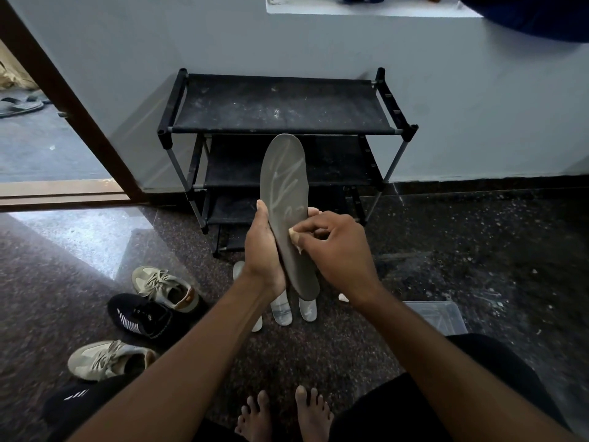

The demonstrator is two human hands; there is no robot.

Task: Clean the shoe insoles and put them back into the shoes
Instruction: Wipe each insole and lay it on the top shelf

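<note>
- My left hand (263, 250) grips the grey insole (283, 173), held upright in front of the shoe rack (280, 103).
- My right hand (334, 247) pinches a small pale wipe (291, 231) against its face.
- I judge the cleaning is about midway. Pale streaks mark this insole, and the other insoles (281, 309) lie on the floor before the rack, not yet inside the shoes (140, 315) to its left.
- There is open air around the insole, though its tip is near the rack's front edge.

A home entryway: a black shoe rack (280, 103) against a pale wall, an open wooden door frame (63, 90), speckled stone floor (478, 250) strewn with sneakers (165, 287), sandals (19, 105) outside
</note>
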